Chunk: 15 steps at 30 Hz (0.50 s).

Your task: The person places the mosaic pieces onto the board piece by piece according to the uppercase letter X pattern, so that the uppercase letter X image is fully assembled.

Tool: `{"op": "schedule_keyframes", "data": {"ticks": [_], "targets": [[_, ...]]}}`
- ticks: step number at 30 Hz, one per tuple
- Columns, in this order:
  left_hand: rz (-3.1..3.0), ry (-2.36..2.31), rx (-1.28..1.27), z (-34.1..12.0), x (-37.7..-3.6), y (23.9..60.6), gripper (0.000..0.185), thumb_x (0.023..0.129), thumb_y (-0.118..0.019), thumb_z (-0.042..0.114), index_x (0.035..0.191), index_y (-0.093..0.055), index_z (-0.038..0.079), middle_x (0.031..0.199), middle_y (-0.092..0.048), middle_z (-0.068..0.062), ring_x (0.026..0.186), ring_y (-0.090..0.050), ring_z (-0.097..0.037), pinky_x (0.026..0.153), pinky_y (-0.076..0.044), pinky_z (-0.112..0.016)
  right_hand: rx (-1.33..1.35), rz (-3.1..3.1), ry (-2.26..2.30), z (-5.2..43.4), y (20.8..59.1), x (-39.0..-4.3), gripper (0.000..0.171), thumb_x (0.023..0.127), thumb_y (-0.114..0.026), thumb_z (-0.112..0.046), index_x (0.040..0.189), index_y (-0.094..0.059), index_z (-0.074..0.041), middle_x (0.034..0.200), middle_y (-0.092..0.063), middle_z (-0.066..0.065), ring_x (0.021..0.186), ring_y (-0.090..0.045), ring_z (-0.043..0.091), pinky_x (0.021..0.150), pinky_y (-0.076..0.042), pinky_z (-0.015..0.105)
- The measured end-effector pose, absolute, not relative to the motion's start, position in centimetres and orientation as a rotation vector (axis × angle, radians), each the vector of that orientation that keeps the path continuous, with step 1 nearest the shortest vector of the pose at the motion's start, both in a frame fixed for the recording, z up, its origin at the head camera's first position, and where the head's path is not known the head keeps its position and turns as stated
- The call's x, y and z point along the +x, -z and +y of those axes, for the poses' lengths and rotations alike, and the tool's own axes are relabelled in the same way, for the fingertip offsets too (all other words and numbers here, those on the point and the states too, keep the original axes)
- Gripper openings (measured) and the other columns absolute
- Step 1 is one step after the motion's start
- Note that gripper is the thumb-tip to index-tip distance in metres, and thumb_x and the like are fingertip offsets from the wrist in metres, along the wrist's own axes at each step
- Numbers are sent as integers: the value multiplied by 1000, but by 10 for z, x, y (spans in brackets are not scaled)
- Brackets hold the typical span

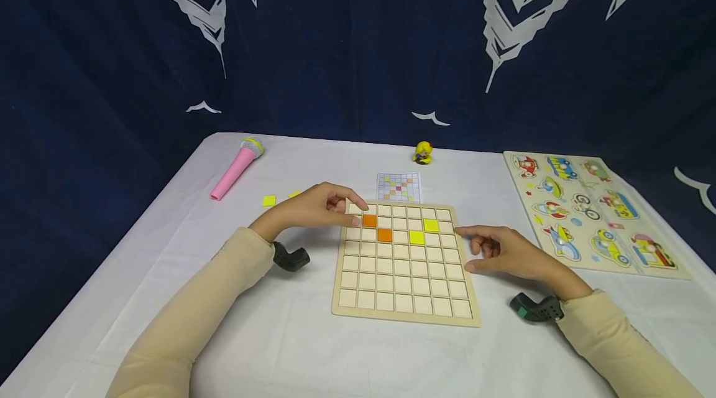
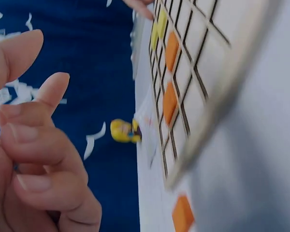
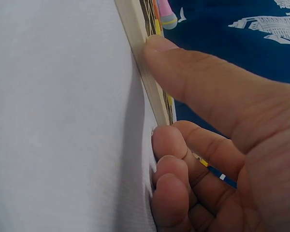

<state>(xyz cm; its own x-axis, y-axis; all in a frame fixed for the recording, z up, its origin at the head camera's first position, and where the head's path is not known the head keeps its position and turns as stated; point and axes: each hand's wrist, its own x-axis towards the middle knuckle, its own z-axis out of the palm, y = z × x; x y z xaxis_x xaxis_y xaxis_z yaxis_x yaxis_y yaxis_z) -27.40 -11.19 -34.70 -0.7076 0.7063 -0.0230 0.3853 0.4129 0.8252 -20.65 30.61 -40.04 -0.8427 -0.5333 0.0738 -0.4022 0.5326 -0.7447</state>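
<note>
1. Dark blue cloth with white printed shapes hangs behind the bench, which wears a white cover.
2. Between the two grips lies the wooden grid board, flat on the bench.
3. Left grip hangs above the upper left corner of this board. Its thumb and forefinger are spread apart, the other fingers bend loosely, and it has hold of nothing.
4. Just beside these fingertips, two orange tiles sit in the grid, set corner to corner.
5. Right grip touches the right edge of the board with forefinger and thumb, which stand apart; it does not close around anything.
6. Nearer to this right grip, two yellow tiles sit in the grid, also corner to corner.
7. Under the left grip, one loose orange tile is near the board's corner, as the left wrist view shows. Loose yellow tiles lie to the left of that grip.
8. Farther than both grips are a printed pattern card and a yellow figurine.
9. Beyond the left grip lies a pink microphone; to the right of the right grip, a picture puzzle.
</note>
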Motion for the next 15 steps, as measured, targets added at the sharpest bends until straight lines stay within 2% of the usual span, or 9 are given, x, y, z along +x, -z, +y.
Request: {"op": "schedule_keyframes", "data": {"ticks": [7, 10, 12, 15], "targets": [[2297, -1199, 776, -154, -282, 349, 42, 99, -78, 20, 137, -71, 4, 69, -40, 4, 67, -41, -15, 64, -33, -26, -820, 2600, 1207, 306, 402, -207, 64, 88, -88, -2, 142, -59, 15, 94, -58, 0, 72, -48, 9, 62, -42, 26], [2313, -1167, 700, -171, -284, 349, 44, 99, -77, 22, 140, -69, 6, 69, -42, 3, 69, -45, -16, 65, -38, -27, -820, 2601, 1204, 307, 402, -207, 64, 88, -88, -2, 142, -59, 15, 94, -58, 0, 72, -48, 9, 62, -42, 26], [2315, -1158, 667, -182, -285, 350, 46, 100, -76, 21, 142, -68, 6, 70, -43, 2, 71, -46, -16, 71, -41, -28, -820, 2603, 1202, 307, 402, -207, 64, 88, -88, -2, 142, -59, 15, 94, -57, 0, 72, -48, 9, 62, -42, 26], [2320, -1154, 628, -198, -287, 351, 49, 101, -76, 20, 145, -65, 4, 73, -50, 1, 72, -45, -15, 73, -40, -28, -812, 2602, 1198, 307, 402, -207, 64, 88, -88, -3, 143, -59, 14, 94, -58, 0, 73, -48, 9, 62, -42, 26]]}}
